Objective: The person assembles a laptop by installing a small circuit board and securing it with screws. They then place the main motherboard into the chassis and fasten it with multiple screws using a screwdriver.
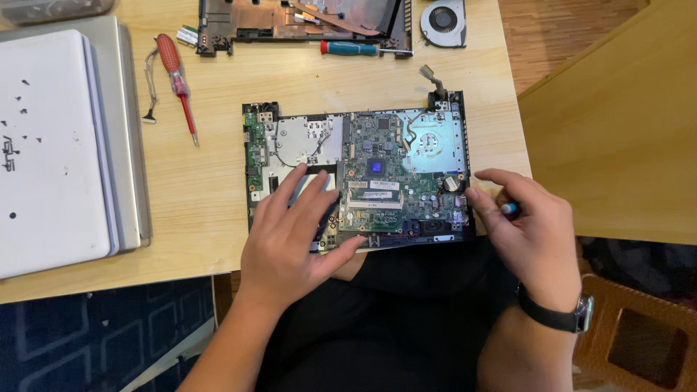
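Both hands sit at the near edge of an opened laptop base (359, 174), which lies flat on the wooden desk (203, 210) right in front of the person.

- Left hand (294, 232): fingers spread wide, flat on the lower left of the chassis, thumb hooked along the front edge. Holds nothing; steadies the base.
- Right hand (526, 225): at the right rim, fingertips touching the corner near a round silver part; a blue-tipped tool (510, 208) pinched in the curled fingers (only its tip shows). Black wristwatch (559, 317) on that wrist.
- Green motherboard (385, 178) exposed, fan bay at upper right.
- Red-handled screwdriver (178, 83) lies well apart to the upper left, beside a stack of closed white laptops (58, 145). A second stripped chassis (305, 22), a teal-handled screwdriver (348, 49) and a loose fan (443, 22) line the far edge.

Risks, as I judge them: the base overhangs the desk front slightly, so a hard push could tip it into the lap. Tool tip slipping across the board could scratch traces or nick a connector. Bare palm near components invites static.
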